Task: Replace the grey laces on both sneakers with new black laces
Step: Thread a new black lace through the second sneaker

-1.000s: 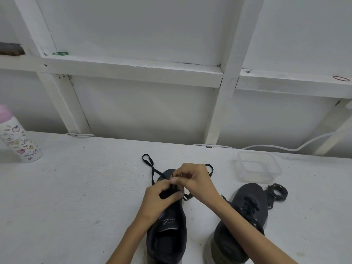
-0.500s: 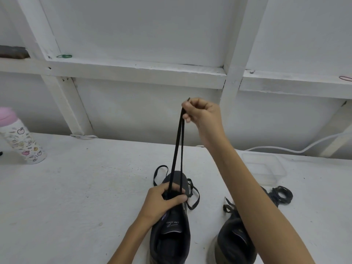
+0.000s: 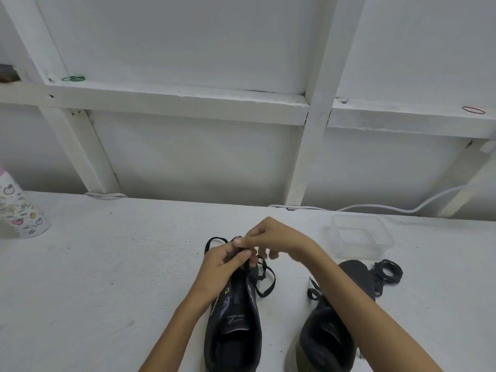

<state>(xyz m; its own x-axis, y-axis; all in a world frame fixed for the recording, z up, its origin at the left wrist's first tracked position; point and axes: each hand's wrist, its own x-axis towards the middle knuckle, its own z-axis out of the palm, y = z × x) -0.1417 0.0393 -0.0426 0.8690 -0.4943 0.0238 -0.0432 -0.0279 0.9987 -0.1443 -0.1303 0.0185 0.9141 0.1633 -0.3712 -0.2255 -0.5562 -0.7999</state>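
The left hand point(image 3: 221, 264) curls around the front of the shoe point(image 3: 236, 323), thumb on top. Just above that thumb, the right hand point(image 3: 271, 237) pinches the black lace point(image 3: 273, 280) between thumb and forefinger. 2 lace loops trail either side of the fingers. The second shoe point(image 3: 332, 334) lies right of them.

Head cam, wide-angle, faces fwd/down, close over table point(image 3: 94, 277).

Near the bench's point(image 3: 107, 277) front edge lie the left sneaker point(image 3: 236, 331), trailing a black lace point(image 3: 268, 280), and the right sneaker point(image 3: 330, 345). Beyond the right one sit a clear container point(image 3: 386, 238) and coiled laces point(image 3: 389, 272); a bottle point(image 3: 18, 213) stands at the left edge.
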